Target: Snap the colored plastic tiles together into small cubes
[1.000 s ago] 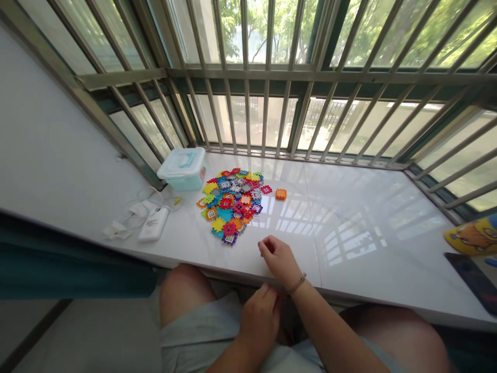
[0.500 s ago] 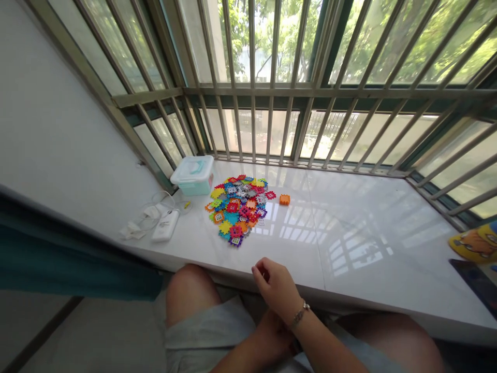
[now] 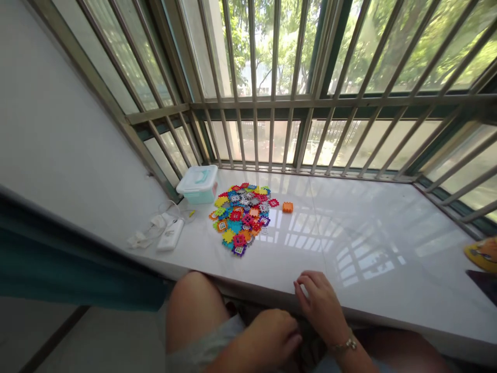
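Observation:
My left hand [image 3: 275, 331] hangs low over my lap, below the front edge of the white ledge, its fingers curled in and nothing seen in them. To its right, my right hand [image 3: 320, 302] is at the ledge's front edge. Its fingers are loosely bent with a gap to the thumb, and it holds nothing that I can see. A bracelet circles that wrist. Beyond both hands lies a pile of colourful notched plastic building tiles [image 3: 240, 217], several with window grids. Right of the pile sits a small orange block of tiles [image 3: 288, 207], apart from it.
A lidded pale-turquoise box [image 3: 198, 184] stands at the back left. A white power bank-like device [image 3: 171, 234] and a pale cable [image 3: 157, 224] lie left of the pile. Barred windows [image 3: 303, 103] enclose the ledge [image 3: 373, 223]. A yellow item [image 3: 483, 254] and a dark flat object [image 3: 483, 285] are far right.
My hands have separated: the right moved rightward, and the left came out from beneath it. The view has tilted up slightly. Tiles and box stay in place.

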Available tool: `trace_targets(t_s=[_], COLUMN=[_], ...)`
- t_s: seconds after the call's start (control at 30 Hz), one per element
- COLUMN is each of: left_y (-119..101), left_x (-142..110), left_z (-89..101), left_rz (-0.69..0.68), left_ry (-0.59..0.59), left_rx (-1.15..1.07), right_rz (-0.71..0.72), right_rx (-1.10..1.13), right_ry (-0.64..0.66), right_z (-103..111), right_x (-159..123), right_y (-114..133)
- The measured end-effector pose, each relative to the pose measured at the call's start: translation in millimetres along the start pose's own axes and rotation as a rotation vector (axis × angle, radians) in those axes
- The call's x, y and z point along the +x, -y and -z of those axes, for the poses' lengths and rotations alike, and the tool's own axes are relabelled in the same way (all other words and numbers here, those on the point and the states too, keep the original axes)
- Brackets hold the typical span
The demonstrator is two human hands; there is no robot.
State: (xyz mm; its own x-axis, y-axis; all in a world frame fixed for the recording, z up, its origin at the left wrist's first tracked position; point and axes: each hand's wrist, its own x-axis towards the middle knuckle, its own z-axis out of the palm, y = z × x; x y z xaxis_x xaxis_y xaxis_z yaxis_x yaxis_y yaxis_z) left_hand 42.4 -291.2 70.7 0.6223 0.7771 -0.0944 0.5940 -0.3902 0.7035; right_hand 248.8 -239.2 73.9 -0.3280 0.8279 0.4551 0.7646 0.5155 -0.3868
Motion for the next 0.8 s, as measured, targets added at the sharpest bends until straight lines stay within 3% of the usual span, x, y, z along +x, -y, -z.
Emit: trace_targets(t_s=[0.13, 0.23, 0.33, 0.5, 0.8], left_y=[28, 61, 91, 119, 140], left_x=[24, 45, 57, 62, 62], left_z=[68.8, 108.6, 135.0, 155.2, 163.5], left_rz=[0.109, 0.265, 0.449, 0.458, 0.399], left_ry=[-0.273, -0.518, -0.557, -0.468, -0.453], left_rx=[0.231, 0.457, 0.591, 0.583, 0.427], right_rz=[-0.043, -0.087, -0.137, -0.184, -0.197], right_rx=[-0.197, -0.268, -0.298, -0.33, -0.312], right_ry=[-0.122, -0.164, -0.184, -0.161, -0.139], right_z=[2, -2, -9, -14, -11], right_x=[-12, -18, -20, -20, -19], right_y=[-55, -78, -83, -81, -78])
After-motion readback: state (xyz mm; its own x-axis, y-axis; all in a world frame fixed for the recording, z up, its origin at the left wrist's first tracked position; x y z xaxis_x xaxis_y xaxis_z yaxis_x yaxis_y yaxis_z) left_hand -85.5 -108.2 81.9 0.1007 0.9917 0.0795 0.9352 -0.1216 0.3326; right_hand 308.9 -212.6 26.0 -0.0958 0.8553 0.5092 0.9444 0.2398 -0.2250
